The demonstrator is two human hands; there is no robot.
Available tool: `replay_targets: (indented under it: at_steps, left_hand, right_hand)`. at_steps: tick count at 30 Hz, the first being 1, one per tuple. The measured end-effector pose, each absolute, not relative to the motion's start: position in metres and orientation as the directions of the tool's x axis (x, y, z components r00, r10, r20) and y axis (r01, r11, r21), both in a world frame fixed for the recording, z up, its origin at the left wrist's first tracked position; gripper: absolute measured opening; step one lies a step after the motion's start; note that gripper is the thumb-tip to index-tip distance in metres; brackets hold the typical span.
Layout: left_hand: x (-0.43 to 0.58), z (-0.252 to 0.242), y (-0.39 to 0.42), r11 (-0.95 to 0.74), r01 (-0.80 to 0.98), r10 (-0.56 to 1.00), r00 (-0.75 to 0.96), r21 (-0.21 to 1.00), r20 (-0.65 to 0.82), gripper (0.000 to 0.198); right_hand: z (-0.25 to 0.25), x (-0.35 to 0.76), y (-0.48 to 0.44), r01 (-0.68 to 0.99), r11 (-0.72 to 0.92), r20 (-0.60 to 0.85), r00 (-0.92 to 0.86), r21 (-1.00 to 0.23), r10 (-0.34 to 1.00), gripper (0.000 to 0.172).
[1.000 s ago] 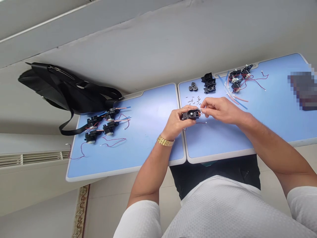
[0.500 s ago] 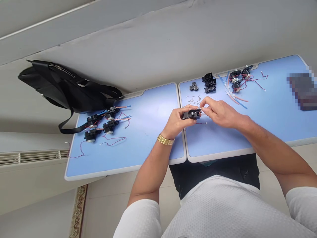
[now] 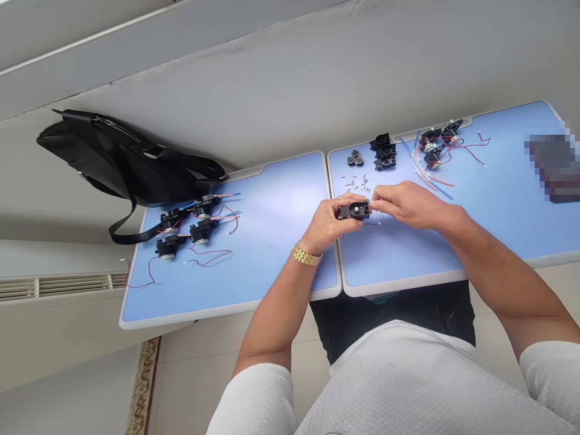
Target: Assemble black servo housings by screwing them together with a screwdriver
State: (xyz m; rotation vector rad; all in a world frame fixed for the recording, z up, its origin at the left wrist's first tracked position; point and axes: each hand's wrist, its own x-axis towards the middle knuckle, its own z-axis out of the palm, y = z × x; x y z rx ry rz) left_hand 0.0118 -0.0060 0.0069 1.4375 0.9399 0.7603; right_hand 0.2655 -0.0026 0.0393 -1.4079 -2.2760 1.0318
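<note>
My left hand (image 3: 327,222) grips a black plastic housing (image 3: 348,211) with a small white round piece in its top. Fingers and thumb wrap its two sides. At the housing's right end, my right hand (image 3: 393,204) has its thumb and forefinger pinched together. Something small and whitish shows at those fingertips, too small to name. A thin red wire (image 3: 373,224) with a pale end sticks out below the hands. Just beyond them lie several small screws or pins (image 3: 356,183) on the blue table (image 3: 399,254).
Round black parts (image 3: 355,158) and black housings (image 3: 383,152) lie at the back. Beside them are blue and pink tubes (image 3: 430,178) and wired assemblies (image 3: 435,145). More wired assemblies (image 3: 199,229) lie left, near a black bag (image 3: 122,163). A blurred dark object (image 3: 555,166) sits far right.
The housing has turned slightly and shifted a little right in my left hand. My right hand has moved slightly right and down, its fingers still pinched at the housing's end.
</note>
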Motion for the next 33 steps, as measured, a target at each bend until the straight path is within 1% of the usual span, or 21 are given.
replay_targets:
  at_steps: [4, 7, 11, 15, 18, 20, 22, 24, 27, 33]
  left_hand:
    - [0.011, 0.007, -0.006, 0.015, 0.113, 0.882, 0.467, 0.994, -0.066, 0.020]
    - [0.011, 0.006, -0.006, -0.011, 0.088, 0.886, 0.463, 0.996, -0.032, 0.020]
    - [0.012, 0.005, -0.005, -0.141, 0.064, 0.872, 0.480, 0.988, 0.093, 0.024]
    - [0.015, 0.004, -0.004, -0.271, 0.059, 0.864, 0.455, 0.961, 0.216, 0.026]
    - [0.017, 0.001, -0.006, -0.330, 0.155, 0.884, 0.397, 0.931, 0.247, 0.032]
    - [0.018, -0.002, -0.008, -0.353, 0.236, 0.891, 0.381, 0.905, 0.248, 0.035]
    - [0.019, -0.004, -0.009, -0.376, 0.280, 0.884, 0.395, 0.883, 0.251, 0.034]
    - [0.020, -0.005, -0.010, -0.407, 0.300, 0.872, 0.411, 0.863, 0.268, 0.034]
    - [0.020, -0.006, -0.010, -0.458, 0.344, 0.857, 0.415, 0.820, 0.304, 0.037]
    - [0.019, -0.008, -0.011, -0.505, 0.437, 0.839, 0.452, 0.744, 0.304, 0.038]
  right_hand:
    - [0.037, 0.268, 0.000, 0.622, 0.250, -0.131, -0.501, -0.742, 0.856, 0.032]
    - [0.035, 0.268, 0.000, 0.580, 0.244, -0.099, -0.496, -0.777, 0.863, 0.032]
    - [0.036, 0.270, 0.000, 0.524, 0.246, -0.044, -0.479, -0.815, 0.877, 0.030]
    - [0.042, 0.276, 0.000, 0.449, 0.195, 0.010, -0.382, -0.872, 0.924, 0.031]
    - [0.048, 0.279, -0.003, 0.357, 0.144, 0.009, -0.355, -0.923, 0.935, 0.031]
    - [0.052, 0.278, -0.007, 0.326, 0.155, 0.007, -0.414, -0.932, 0.910, 0.033]
    - [0.054, 0.274, -0.011, 0.335, 0.191, 0.004, -0.488, -0.923, 0.873, 0.033]
    - [0.054, 0.269, -0.014, 0.364, 0.223, -0.003, -0.527, -0.904, 0.850, 0.033]
    - [0.051, 0.265, -0.015, 0.402, 0.240, -0.005, -0.522, -0.884, 0.853, 0.034]
    - [0.048, 0.264, -0.014, 0.412, 0.233, -0.023, -0.530, -0.881, 0.848, 0.035]
